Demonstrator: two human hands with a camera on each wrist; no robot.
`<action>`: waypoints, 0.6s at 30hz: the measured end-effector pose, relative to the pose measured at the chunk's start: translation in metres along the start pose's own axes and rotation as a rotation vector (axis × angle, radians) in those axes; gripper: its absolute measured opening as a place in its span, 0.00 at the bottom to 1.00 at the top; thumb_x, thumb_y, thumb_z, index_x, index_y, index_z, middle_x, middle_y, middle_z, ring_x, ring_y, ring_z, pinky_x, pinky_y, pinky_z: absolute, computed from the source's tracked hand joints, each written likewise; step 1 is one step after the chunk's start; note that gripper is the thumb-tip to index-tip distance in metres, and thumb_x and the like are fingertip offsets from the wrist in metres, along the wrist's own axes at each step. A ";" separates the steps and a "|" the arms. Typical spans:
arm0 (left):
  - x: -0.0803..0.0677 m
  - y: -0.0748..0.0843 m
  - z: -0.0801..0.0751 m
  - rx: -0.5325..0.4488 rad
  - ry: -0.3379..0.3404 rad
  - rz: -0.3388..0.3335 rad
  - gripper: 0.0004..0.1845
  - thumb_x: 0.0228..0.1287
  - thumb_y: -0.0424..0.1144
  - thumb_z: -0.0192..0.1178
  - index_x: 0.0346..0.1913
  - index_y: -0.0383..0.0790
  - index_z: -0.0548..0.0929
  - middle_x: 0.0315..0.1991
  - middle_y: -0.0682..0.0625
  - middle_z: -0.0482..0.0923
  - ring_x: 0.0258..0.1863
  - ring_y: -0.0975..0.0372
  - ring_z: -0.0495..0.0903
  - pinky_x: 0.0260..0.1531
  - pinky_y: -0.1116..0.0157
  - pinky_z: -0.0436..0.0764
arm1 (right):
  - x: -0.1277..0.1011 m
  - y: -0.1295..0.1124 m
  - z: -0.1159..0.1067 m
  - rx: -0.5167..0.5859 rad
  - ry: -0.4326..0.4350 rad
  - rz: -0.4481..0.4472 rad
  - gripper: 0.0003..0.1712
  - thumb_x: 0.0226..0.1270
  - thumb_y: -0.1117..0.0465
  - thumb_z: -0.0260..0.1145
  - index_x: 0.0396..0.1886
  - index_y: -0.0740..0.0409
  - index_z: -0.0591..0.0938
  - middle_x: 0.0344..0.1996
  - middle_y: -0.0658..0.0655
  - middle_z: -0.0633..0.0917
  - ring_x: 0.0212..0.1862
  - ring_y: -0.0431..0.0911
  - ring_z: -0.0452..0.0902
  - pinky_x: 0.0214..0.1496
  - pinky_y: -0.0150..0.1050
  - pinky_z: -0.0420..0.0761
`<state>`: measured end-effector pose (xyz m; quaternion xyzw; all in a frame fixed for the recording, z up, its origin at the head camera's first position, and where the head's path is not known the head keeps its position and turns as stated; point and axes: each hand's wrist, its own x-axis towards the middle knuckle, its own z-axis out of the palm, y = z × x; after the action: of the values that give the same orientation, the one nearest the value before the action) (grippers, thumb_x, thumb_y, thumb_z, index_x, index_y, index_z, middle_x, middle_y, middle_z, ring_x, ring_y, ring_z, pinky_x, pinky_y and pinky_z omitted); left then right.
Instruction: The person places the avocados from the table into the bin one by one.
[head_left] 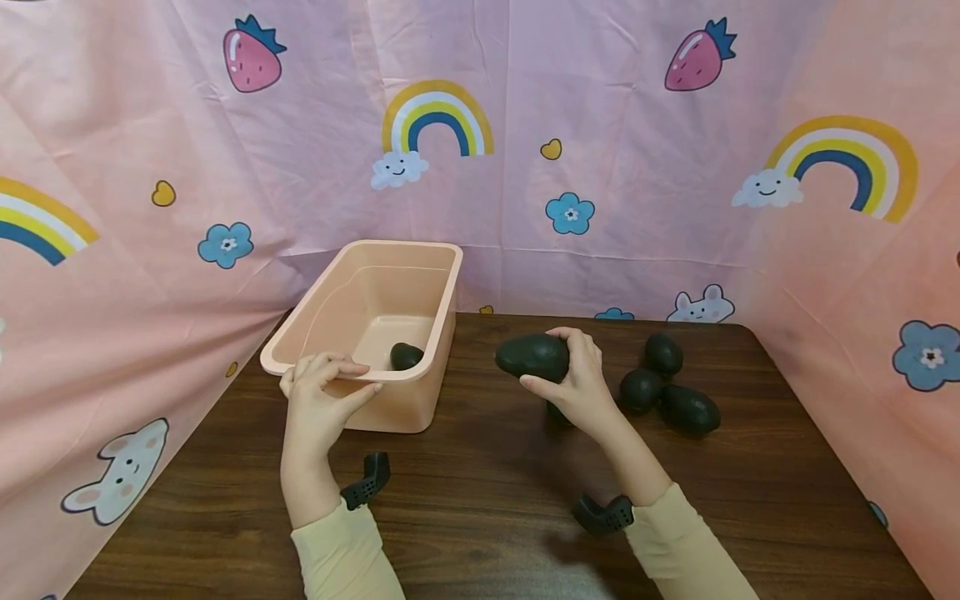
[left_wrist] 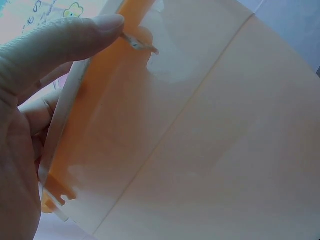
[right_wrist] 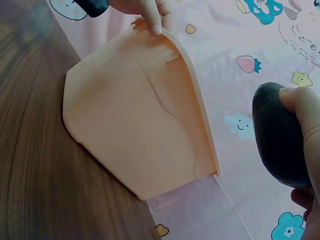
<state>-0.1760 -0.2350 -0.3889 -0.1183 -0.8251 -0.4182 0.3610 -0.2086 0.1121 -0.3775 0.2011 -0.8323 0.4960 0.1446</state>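
**Dark egg lifted beside the peach tub**

Peach plastic tub (head_left: 375, 333) sits near the far-left corner of the wooden surface (head_left: 480, 508), one dark egg (head_left: 406, 356) inside. The left hand (head_left: 318, 396) pinches the tub's near rim, thumb outside. The right hand (head_left: 577, 379) curls round a dark egg (head_left: 532, 356) held above the surface, just right of the tub. Three more eggs (head_left: 663, 387) cluster toward the far-right corner.

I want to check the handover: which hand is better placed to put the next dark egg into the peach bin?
The right hand: it already holds a dark egg beside the peach bin, while the left hand grips the bin's rim.
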 end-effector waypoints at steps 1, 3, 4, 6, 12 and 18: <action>0.000 0.000 0.000 0.000 0.000 -0.001 0.15 0.36 0.29 0.79 0.33 0.37 0.88 0.35 0.50 0.80 0.47 0.61 0.66 0.55 0.59 0.41 | 0.002 -0.001 0.001 0.002 0.002 -0.004 0.39 0.52 0.51 0.76 0.58 0.58 0.67 0.53 0.62 0.68 0.58 0.57 0.54 0.52 0.58 0.63; 0.000 0.000 0.000 0.000 -0.001 0.000 0.15 0.37 0.29 0.79 0.33 0.37 0.88 0.35 0.50 0.80 0.47 0.61 0.66 0.56 0.59 0.41 | 0.005 -0.002 0.004 0.007 0.005 -0.010 0.39 0.51 0.52 0.76 0.58 0.58 0.67 0.52 0.61 0.69 0.57 0.57 0.55 0.51 0.57 0.63; 0.000 0.000 0.000 0.001 0.000 -0.001 0.15 0.37 0.29 0.79 0.33 0.37 0.88 0.35 0.50 0.80 0.47 0.61 0.66 0.56 0.59 0.41 | 0.006 -0.003 0.005 0.011 0.006 -0.011 0.39 0.51 0.52 0.77 0.58 0.58 0.67 0.51 0.61 0.69 0.57 0.56 0.55 0.51 0.57 0.64; 0.000 0.000 0.000 0.003 0.000 0.000 0.15 0.36 0.29 0.79 0.33 0.37 0.88 0.35 0.50 0.80 0.47 0.61 0.66 0.56 0.59 0.41 | 0.009 -0.005 0.007 0.017 0.005 -0.015 0.38 0.51 0.52 0.77 0.57 0.58 0.67 0.51 0.61 0.69 0.56 0.56 0.55 0.51 0.56 0.64; 0.000 -0.001 0.000 0.010 0.002 0.003 0.15 0.36 0.29 0.79 0.32 0.37 0.88 0.34 0.50 0.80 0.46 0.61 0.67 0.56 0.59 0.42 | 0.018 -0.013 0.013 0.031 -0.003 -0.020 0.38 0.51 0.52 0.76 0.58 0.58 0.67 0.52 0.61 0.69 0.58 0.56 0.54 0.50 0.56 0.66; 0.000 -0.001 0.000 0.004 0.002 0.004 0.15 0.36 0.29 0.79 0.32 0.36 0.88 0.34 0.50 0.80 0.46 0.61 0.66 0.55 0.59 0.42 | 0.028 -0.018 0.020 0.032 0.002 -0.028 0.38 0.50 0.54 0.78 0.57 0.59 0.68 0.52 0.62 0.69 0.58 0.56 0.55 0.51 0.55 0.65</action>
<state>-0.1768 -0.2357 -0.3894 -0.1188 -0.8253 -0.4162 0.3626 -0.2257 0.0813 -0.3600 0.2143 -0.8213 0.5073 0.1491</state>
